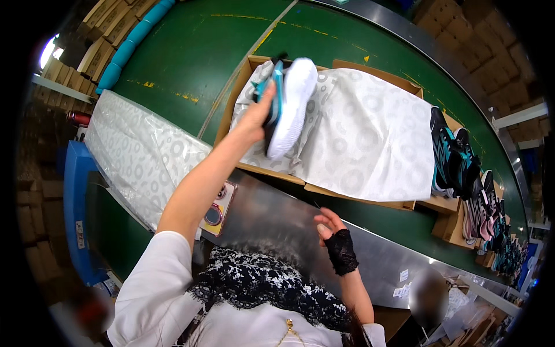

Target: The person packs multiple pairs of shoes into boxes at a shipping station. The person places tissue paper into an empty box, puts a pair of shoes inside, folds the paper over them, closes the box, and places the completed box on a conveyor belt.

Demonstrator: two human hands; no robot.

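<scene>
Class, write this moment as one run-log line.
left hand: gripping shoe over open box | right hand: nothing visibly held | patterned paper: spread right of shoe

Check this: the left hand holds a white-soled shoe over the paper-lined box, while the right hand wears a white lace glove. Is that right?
Not quite: the head view shows the lace glove on the right hand is black, not white. The left hand does hold a white-soled shoe over the box.

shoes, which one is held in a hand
The black-and-teal shoe over the box, white sole showing: the left hand grips it; the other shoes sit at far right.
</scene>
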